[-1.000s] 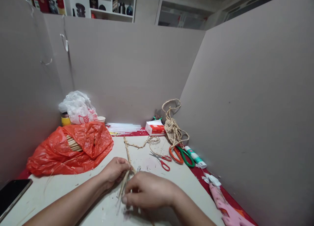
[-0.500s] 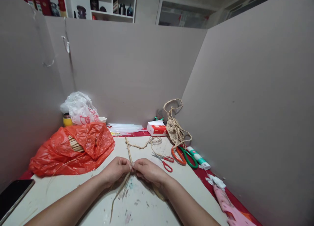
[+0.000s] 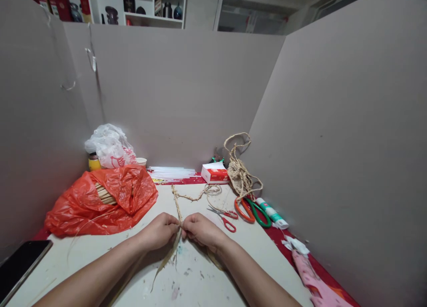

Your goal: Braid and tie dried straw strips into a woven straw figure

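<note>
Head view: at lower centre, the braided cord (image 3: 177, 205) is pinched tight by the left hand (image 3: 163, 229) and right hand (image 3: 202, 229), its long axis pointed steeply upper-left.

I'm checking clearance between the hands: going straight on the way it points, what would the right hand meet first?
Most likely the left hand, which faces the right hand closely at the fiber cord. Whether the two hands already touch there is hard to tell from this view.
</note>
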Demonstrator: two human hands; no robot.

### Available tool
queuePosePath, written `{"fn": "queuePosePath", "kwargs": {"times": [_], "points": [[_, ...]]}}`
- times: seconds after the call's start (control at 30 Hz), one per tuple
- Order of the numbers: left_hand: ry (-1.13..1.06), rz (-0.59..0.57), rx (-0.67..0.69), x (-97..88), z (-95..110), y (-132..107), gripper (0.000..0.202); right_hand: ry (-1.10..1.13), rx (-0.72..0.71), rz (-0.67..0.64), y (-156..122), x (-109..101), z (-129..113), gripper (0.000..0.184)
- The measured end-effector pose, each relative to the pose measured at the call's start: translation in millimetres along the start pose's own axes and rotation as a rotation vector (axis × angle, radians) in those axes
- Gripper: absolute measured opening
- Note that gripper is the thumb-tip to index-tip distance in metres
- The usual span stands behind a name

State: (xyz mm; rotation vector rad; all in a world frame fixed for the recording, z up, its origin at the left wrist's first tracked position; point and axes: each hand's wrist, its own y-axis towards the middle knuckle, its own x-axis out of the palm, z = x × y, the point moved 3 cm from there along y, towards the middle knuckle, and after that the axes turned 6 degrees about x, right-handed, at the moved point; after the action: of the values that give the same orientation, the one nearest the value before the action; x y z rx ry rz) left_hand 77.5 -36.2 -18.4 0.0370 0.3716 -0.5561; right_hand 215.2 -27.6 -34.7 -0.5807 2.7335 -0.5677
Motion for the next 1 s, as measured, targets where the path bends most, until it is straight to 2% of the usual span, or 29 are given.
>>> {"fn": "queuePosePath", "kwargs": {"times": [0.1, 0.2, 0.4, 0.5, 0.57, 0.6, 0.67, 0.7, 0.73, 0.87, 0.93, 1.0], "points": [[-0.129, -0.025, -0.128, 4.0, -2.4, -3.3, 0.021, 0.056, -0.009, 0.033, 1.7, 5.8, -0.3, 0.02], [-0.222, -0.022, -0.153, 13.2, -5.3, -3.6, 0.019, 0.155, 0.031, -0.026, 1.0, 11.7, -1.7, 0.02], [-0.157, 0.133, -0.157, 29.4, 7.0, -10.2, 0.022, 0.255, 0.021, -0.128, -2.8, 14.8, -4.6, 0.023], [-0.155, 0.081, -0.192, 27.1, 15.3, -23.3, 0.03, 0.276, 0.038, -0.205, -1.8, 11.2, -1.5, 0.012], [-0.115, 0.065, -0.214, 18.3, 14.5, -31.3, 0.034, 0.295, 0.064, -0.274, -1.4, 7.7, 0.2, 0.007], [-0.091, 0.112, -0.201, 11.9, 12.7, -33.4, 0.035, 0.306, 0.075, -0.307, -1.6, 6.0, 0.5, 0.007], [-0.075, 0.303, -0.114, -1.2, 8.3, -33.3, 0.032, 0.323, 0.084, -0.375, -2.9, 3.8, -0.2, 0.009], [-0.102, 0.389, -0.069, -4.8, 5.7, -31.4, 0.029, 0.328, 0.083, -0.4, -3.8, 3.2, -0.9, 0.01], [-0.159, 0.428, -0.051, -5.1, 2.7, -28.1, 0.027, 0.331, 0.079, -0.418, -4.7, 2.8, -1.6, 0.011], [-0.413, 0.275, -0.115, 15.0, -5.9, -11.3, 0.02, 0.308, 0.063, -0.442, -5.9, 2.1, -1.7, 0.012], [-0.333, 0.261, -0.143, 21.6, -8.2, -7.8, 0.017, 0.27, 0.052, -0.447, -5.1, 0.7, -0.3, 0.013], [-0.152, 0.304, -0.125, 21.9, -10.1, -7.2, 0.019, 0.213, 0.031, -0.44, -4.0, -1.3, 1.0, 0.013]]}}
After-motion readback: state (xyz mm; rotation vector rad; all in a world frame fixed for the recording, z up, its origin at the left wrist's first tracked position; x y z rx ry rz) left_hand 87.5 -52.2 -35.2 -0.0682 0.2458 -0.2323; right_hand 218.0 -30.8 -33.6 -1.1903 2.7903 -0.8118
